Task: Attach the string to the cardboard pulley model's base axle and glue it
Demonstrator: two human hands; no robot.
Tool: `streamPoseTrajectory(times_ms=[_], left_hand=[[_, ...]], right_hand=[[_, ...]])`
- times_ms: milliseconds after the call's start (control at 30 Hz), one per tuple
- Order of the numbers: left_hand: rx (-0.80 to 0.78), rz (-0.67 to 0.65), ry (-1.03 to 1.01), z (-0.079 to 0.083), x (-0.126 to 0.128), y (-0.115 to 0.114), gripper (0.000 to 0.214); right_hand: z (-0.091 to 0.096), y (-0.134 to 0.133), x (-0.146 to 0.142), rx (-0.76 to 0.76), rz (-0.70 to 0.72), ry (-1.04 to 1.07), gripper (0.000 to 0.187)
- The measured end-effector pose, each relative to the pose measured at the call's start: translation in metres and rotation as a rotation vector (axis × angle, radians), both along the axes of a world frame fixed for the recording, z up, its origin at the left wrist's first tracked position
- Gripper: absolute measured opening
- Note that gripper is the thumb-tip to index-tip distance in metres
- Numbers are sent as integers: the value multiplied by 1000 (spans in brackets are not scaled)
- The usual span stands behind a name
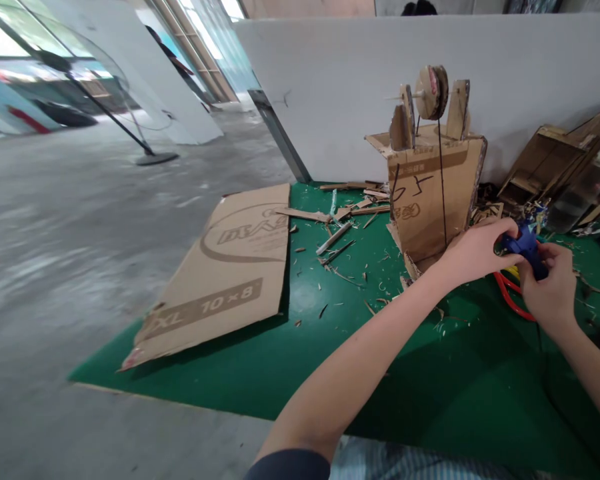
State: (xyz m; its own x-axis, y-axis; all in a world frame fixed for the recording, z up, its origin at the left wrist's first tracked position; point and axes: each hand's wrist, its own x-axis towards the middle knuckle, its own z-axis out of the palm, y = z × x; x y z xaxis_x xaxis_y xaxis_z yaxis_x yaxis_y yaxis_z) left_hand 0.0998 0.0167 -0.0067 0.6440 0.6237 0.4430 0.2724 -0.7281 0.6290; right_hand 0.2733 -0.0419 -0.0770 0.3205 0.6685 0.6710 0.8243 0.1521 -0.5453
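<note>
On the right of the head view, a blue tool with a dark cord below it, apparently a glue gun (pixel 526 247), is between my two hands. My right hand (pixel 553 287) is closed around its lower part. The thumb and fingers of my left hand (pixel 483 250) pinch its left side; the grip hides some of its shape. Just left of them stands an upright cardboard box (pixel 425 200) with marker writing. A cardboard wheel (pixel 431 92) sits between uprights on its top, and a dark string (pixel 442 180) hangs down its front.
A large cardboard sheet (pixel 240 267) overhangs the left edge of the green table (pixel 320 360). Cardboard scraps (pixel 353 212) lie near the box. A red loop (pixel 510 300) is beneath my hands. A clear bottle (pixel 583 183) and more cardboard (pixel 545 160) are at right, before a white panel (pixel 330 93).
</note>
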Motion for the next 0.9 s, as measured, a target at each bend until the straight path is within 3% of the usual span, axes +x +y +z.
streamPoseTrajectory(times_ms=[333,900], left_hand=[[-13,111,17,-3,4,-7,28],[20,59,-9,-8,1,-5,21]], right_hand=[[-4,-1,1,-10,-13,-2,41],[-1,-1,-3,-52,-46,-27,39]])
